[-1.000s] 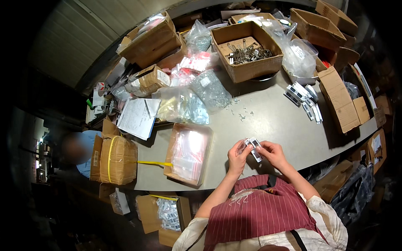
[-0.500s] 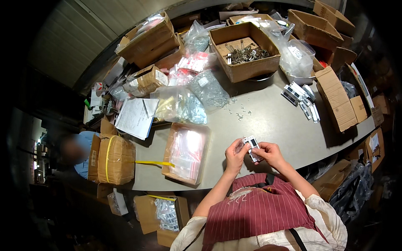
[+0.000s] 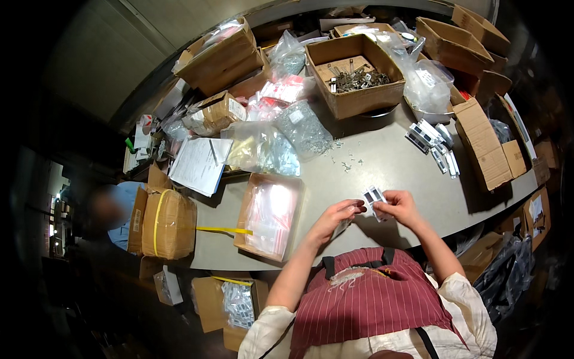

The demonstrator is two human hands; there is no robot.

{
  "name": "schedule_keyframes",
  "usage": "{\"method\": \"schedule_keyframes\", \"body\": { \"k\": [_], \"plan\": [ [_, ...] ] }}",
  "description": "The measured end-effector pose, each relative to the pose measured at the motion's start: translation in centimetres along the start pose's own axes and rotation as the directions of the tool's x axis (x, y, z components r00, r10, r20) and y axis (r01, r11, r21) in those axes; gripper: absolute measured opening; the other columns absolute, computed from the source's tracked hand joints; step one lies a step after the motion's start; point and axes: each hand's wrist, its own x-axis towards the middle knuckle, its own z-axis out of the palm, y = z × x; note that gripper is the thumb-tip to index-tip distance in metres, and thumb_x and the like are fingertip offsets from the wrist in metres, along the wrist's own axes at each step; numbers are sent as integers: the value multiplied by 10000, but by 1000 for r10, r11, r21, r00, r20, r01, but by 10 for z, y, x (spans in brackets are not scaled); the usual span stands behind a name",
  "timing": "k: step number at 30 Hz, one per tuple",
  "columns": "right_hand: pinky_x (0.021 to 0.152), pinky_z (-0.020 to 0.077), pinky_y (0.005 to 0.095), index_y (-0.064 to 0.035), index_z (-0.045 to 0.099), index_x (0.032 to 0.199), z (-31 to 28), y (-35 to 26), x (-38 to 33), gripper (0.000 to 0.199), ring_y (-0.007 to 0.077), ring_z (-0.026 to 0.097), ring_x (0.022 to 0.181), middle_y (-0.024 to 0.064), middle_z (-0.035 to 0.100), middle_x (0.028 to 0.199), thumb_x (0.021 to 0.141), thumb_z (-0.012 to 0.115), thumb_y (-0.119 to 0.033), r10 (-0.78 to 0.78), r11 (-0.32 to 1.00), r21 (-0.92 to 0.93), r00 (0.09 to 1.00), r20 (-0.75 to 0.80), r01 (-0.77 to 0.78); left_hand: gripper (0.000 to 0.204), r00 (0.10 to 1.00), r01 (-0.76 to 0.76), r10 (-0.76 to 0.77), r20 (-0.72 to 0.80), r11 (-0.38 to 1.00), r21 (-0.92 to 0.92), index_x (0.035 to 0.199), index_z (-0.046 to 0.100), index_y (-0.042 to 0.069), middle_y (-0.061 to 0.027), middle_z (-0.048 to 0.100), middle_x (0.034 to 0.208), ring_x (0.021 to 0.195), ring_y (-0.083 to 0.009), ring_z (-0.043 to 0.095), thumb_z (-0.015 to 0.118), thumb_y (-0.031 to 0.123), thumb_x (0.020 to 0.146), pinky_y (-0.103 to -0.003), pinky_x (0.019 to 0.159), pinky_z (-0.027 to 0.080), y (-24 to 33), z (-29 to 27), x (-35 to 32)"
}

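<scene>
My right hand pinches a flat grey-white rectangular fitting with window-like openings, holding it tilted above the near part of the table. Just left of the fitting is my left hand, its fingers curled and pointing toward it. A crumpled piece of clear plastic, seemingly a small bag, shows under the left fingers; most of it is hidden by the hand. Similar fittings lie in a loose pile farther right on the table. Several small screws are scattered beyond my hands.
A carton of clear plastic bags sits left of my hands. Behind it lie a clipboard of papers and a bag of small hardware. A carton of metal parts stands at the back. Another person is at far left, behind a strapped carton.
My hands have moved apart. The right hand has drawn the fitting slightly right and up, while the left hand has let go of it and shifted slightly left and lower.
</scene>
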Motion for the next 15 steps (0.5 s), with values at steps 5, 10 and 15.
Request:
{"method": "schedule_keyframes", "body": {
  "k": [5, 10, 15],
  "plan": [
    [507, 431, 299, -21, 694, 837, -10, -55, 13, 264, 124, 583, 518, 68, 641, 616, 902, 708, -276, -136, 907, -375, 976, 171, 192, 482, 990, 142, -143, 11, 986, 83, 1371, 531, -11, -100, 617, 1295, 1183, -158, 525, 531, 307, 1009, -294, 1017, 410, 13, -6, -11],
    [532, 448, 354, -48, 680, 821, -4, -84, 26, 262, 246, 593, 529, 101, 627, 621, 873, 712, -302, -235, 678, -594, 893, 384, 433, 303, 994, 44, -73, 78, 943, 330, 1138, 684, -45, -104, 724, 1033, 961, -156, 655, 602, 201, 983, -289, 851, 496, 10, -24, 2],
    [489, 403, 325, -36, 684, 824, 3, -91, 36, 258, 176, 512, 478, 83, 571, 569, 896, 719, -281, -249, 734, -506, 872, 421, 454, 256, 997, 66, -62, -38, 991, 114, 1094, 709, -37, -122, 753, 934, 836, -146, 693, 698, 135, 904, -240, 701, 480, 18, -46, 11]
  ]
}}
